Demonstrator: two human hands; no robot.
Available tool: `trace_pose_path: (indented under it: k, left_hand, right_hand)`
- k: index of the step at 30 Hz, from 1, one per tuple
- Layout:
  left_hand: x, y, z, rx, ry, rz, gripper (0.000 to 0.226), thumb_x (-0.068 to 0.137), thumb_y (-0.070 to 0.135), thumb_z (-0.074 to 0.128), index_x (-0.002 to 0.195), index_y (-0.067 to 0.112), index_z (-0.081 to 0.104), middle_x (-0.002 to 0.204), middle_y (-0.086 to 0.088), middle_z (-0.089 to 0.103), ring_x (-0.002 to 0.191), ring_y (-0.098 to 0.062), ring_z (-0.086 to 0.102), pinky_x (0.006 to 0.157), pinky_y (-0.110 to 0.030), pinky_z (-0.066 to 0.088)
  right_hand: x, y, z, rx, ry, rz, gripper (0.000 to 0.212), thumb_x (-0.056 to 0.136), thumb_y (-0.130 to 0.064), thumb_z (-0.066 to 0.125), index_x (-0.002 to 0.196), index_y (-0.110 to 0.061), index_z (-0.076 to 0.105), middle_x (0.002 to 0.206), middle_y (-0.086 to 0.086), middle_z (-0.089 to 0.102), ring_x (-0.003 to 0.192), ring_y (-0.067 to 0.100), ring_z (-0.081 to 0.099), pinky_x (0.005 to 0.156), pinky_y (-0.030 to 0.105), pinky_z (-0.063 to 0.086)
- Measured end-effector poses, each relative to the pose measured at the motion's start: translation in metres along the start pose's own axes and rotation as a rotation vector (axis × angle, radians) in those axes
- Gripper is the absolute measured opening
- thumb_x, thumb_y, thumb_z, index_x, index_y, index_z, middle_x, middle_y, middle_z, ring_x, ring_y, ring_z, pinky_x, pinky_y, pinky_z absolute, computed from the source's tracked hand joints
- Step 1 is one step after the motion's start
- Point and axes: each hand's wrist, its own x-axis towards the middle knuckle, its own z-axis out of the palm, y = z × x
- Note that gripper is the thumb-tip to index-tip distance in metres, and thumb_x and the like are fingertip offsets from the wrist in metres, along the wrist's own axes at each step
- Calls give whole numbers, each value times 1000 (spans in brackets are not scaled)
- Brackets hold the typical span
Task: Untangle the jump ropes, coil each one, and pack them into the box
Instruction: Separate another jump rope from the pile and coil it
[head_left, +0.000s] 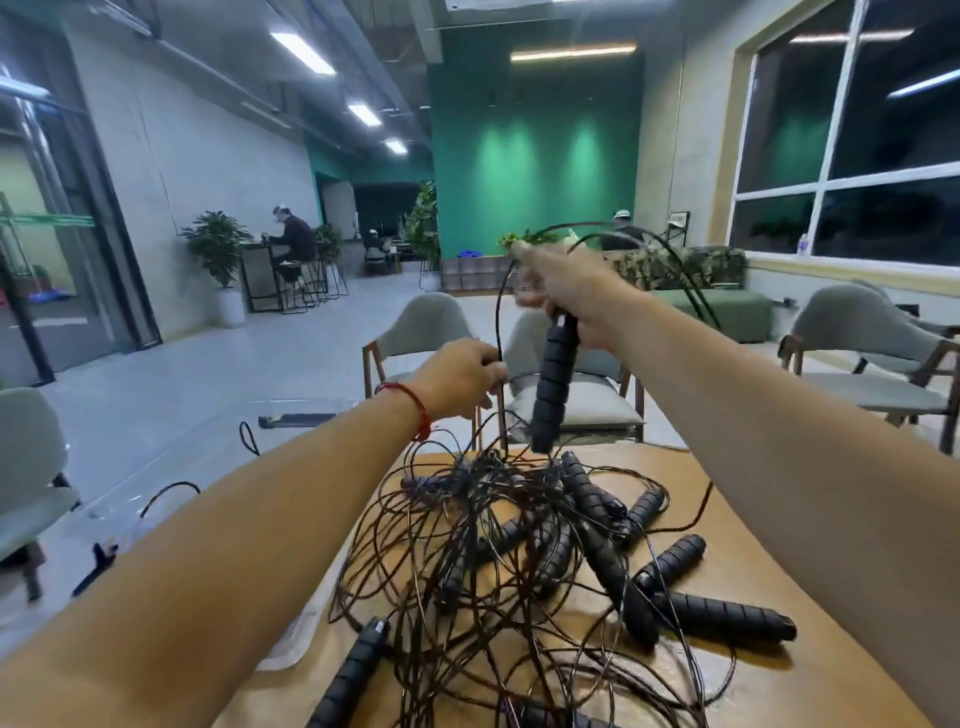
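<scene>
Right grip (566, 296) clasps a black handle (555, 384) while left grip (462, 379) pinches a cord (497, 322) above the tangled jump ropes (605, 564) on the counter (779, 691).

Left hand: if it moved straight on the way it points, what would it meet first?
Probably the black handle hanging from the right hand, just beyond the left hand and the cord it pinches; depth is unclear.
</scene>
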Motion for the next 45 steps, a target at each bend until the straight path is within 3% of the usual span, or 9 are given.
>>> trace_pose_path:
  k: [5,10,13,16,20,26,29,38,45]
  left_hand:
    - [11,18,-23,-79,234,106,24,112,21,49,100,11,67,94,-8,71,84,-24,75,63,-32,64]
    - [22,32,-37,-81,460,127,26,113,29,43,92,22,56,90,-6,68,77,-20,68,60,-26,54]
    - [19,27,-39,-180,412,139,22,111,30,46,97,22,61,90,-5,68,78,-22,68,62,-24,57]
    - [14,9,-37,-244,191,56,23,98,23,50,108,33,68,107,-10,73,100,-39,72,82,-56,65]
    - [-4,-13,-28,-101,-128,-12,30,106,12,49,130,12,66,124,-15,69,114,-33,70,102,-47,59]
    - [-12,-37,-29,105,-230,36,7,98,27,69,94,25,74,103,-4,75,102,-23,74,99,-47,60]
    - [-14,-46,-27,318,-301,16,7,96,34,75,98,28,72,103,4,75,100,-18,71,97,-43,59]
    - [-14,-23,-17,-281,68,148,21,109,37,57,126,29,67,117,6,71,99,-6,69,73,-16,52]
    - [-3,-11,-28,-157,284,254,25,107,34,63,116,17,79,99,9,73,88,1,66,76,-11,46]
  right_hand:
    - [-14,40,7,-287,-312,138,21,96,-18,74,113,-6,76,105,5,81,79,17,76,56,26,49]
    - [-22,51,20,-477,-267,29,23,106,-33,65,97,-15,77,73,-3,76,60,13,70,51,26,47]
    - [-20,39,20,-670,-274,-87,25,109,-33,58,110,-14,75,99,9,76,89,27,75,73,34,57]
    - [-22,36,19,-910,-318,-169,30,110,-22,49,133,-21,67,125,7,69,117,34,65,94,38,51]
    - [-14,52,19,-609,-197,-227,21,108,-33,59,92,-23,70,75,1,67,66,19,60,58,35,47]
    - [1,40,10,-346,31,-184,22,108,-25,57,89,-20,65,78,4,71,52,16,55,49,30,43]
    - [7,19,2,-248,201,-201,21,109,-23,54,92,-18,65,76,1,69,54,15,56,50,26,45]
    - [6,1,20,-102,21,-265,22,110,-20,52,93,-12,64,71,3,72,51,17,62,59,37,47]
    - [-1,-8,20,-133,-1,-238,9,104,-25,64,111,-19,66,89,5,76,57,15,64,43,22,42]
